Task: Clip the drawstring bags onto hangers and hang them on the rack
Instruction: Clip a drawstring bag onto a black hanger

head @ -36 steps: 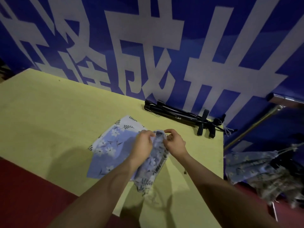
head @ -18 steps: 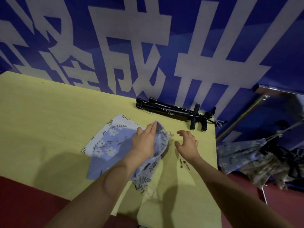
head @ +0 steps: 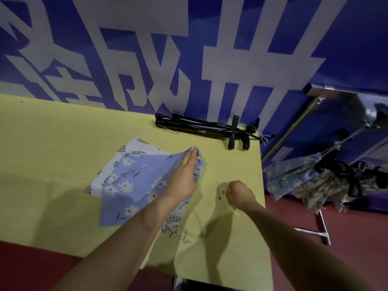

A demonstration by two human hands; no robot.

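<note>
Drawstring bag (head: 134,175) under left hand (head: 184,175)

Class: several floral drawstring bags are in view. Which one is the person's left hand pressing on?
The blue floral bag lying uppermost on the yellow table, under the left hand. The other bags already hang off the rack to the right.

1. Yellow desk (head: 63,164) fills the left and centre of the frame
2. Blue wall banner (head: 189,49) with large white characters spans the top
3. Red floor (head: 357,259) at lower right
</note>
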